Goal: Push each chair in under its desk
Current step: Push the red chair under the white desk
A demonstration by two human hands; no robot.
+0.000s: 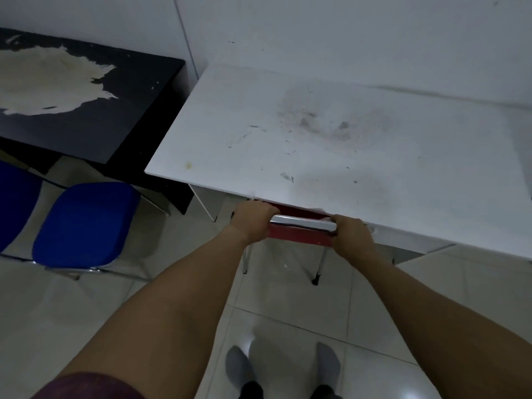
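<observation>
Left hand [251, 220], right hand [349, 232] both clenched on red chair [299, 235] backrest under white desk [331, 133].

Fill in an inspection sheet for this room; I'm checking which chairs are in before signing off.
Surface: white desk scuffed and stained; black desk with a large pale worn patch.
Job's things: red chair mostly under the white desk, backrest at its edge; blue chair standing out from the black desk.
Clutter: nothing seen.
Grippers: left hand and right hand closed on the red chair's chrome top rail.
Cables: nothing seen.
Surroundings: tiled floor, white wall.
</observation>
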